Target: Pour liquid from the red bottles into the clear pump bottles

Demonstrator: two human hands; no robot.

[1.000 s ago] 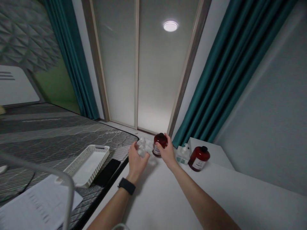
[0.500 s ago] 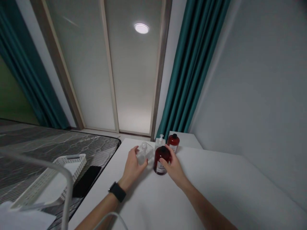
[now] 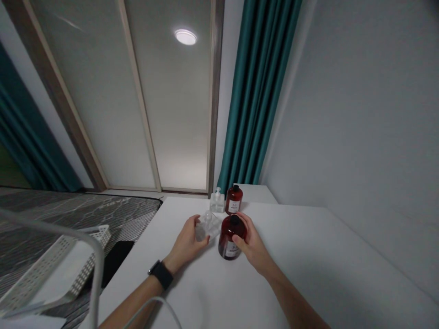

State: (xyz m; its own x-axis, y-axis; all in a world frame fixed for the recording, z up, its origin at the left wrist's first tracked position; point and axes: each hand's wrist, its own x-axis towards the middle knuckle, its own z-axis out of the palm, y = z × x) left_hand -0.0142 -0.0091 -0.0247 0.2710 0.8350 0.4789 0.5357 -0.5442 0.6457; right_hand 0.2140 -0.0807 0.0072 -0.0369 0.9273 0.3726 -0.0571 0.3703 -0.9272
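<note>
My left hand (image 3: 188, 237), a dark watch on its wrist, is curled round the side of a clear pump bottle (image 3: 208, 223) with a rounded clear top. Thumb and fingers lie on either side of that bottle. My right hand (image 3: 253, 244) grips a dark red bottle (image 3: 226, 234) with a black cap and a white label, its thumb across the front. Just behind them stand a second clear pump bottle (image 3: 217, 203) and a second red bottle (image 3: 234, 201), both upright, with neither hand touching them.
All the bottles are on a white table (image 3: 219, 292). At the left, a white perforated basket (image 3: 51, 269) and a black flat object (image 3: 118, 261) lie beside the table. A pale curved tube (image 3: 99, 269) crosses the lower left. A grey wall rises on the right.
My view has turned slightly right. Both hands, with the bottles they hold, are nearer to me, and a wider gap shows before the two rear bottles.
</note>
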